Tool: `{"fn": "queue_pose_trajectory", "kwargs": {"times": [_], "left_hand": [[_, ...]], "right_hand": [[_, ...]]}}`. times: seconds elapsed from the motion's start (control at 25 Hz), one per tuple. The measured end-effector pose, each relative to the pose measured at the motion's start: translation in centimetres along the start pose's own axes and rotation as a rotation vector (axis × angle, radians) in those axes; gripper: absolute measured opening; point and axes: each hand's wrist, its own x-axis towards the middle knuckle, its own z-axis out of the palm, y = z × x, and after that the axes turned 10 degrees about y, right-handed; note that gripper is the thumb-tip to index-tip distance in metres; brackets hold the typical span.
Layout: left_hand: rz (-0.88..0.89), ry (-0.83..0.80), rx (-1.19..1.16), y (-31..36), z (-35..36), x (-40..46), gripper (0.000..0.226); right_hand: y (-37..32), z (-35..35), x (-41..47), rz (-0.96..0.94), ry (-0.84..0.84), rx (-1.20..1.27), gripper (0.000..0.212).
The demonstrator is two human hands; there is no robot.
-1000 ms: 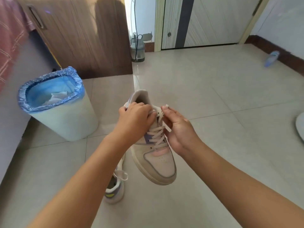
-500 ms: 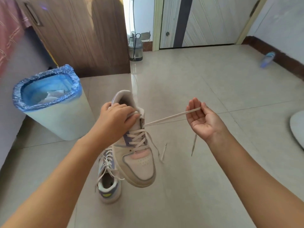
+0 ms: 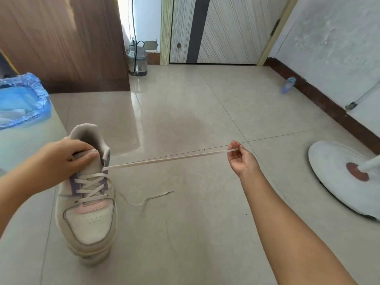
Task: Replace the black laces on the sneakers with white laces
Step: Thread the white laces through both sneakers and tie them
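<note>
The left hand [image 3: 67, 156] grips the beige low-top sneaker's [image 3: 88, 202] tongue; the right hand [image 3: 240, 159] pinches its flat white lace [image 3: 164, 159] taut. Beyond the left hand, a blue-lined white bin [image 3: 24, 112] holds crumpled paper.

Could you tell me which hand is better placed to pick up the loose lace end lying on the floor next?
The right hand. It only pinches the taut lace and is free to move, on the same side as the loose end. The left hand grips the sneaker, steadying it.

Setting: room in a home.
Tiled floor [image 3: 205, 120], wooden wardrobe [image 3: 61, 38], interior door [image 3: 226, 29], lined bin [image 3: 22, 103], fan base [image 3: 337, 173].
</note>
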Motion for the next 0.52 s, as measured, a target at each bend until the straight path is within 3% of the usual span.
{"fn": "queue_pose_trajectory", "kwargs": {"times": [0.12,0.28,0.36,0.44,0.52], "left_hand": [[-0.021,-0.030,0.008,-0.8,0.0,-0.4,0.050],[-0.051,-0.072,0.017,-0.1,0.1,-0.7,0.032],[0.004,-0.051,0.050,0.7,0.1,-0.7,0.024],[0.087,-0.016,0.085,1.6,0.3,-0.6,0.035],[0.024,-0.076,0.086,2.4,0.0,-0.6,0.029]], "right_hand": [[-1.2,-0.6,0.7,-0.034,0.015,0.003,0.022],[-2.3,-0.8,1.2,-0.048,-0.082,-0.028,0.021],[-2.3,-0.5,0.8,-0.047,-0.160,-0.160,0.019],[-2.4,0.4,-0.6,-0.064,-0.248,-0.372,0.020],[-1.8,1.7,-2.9,-0.093,-0.342,-0.624,0.019]]}}
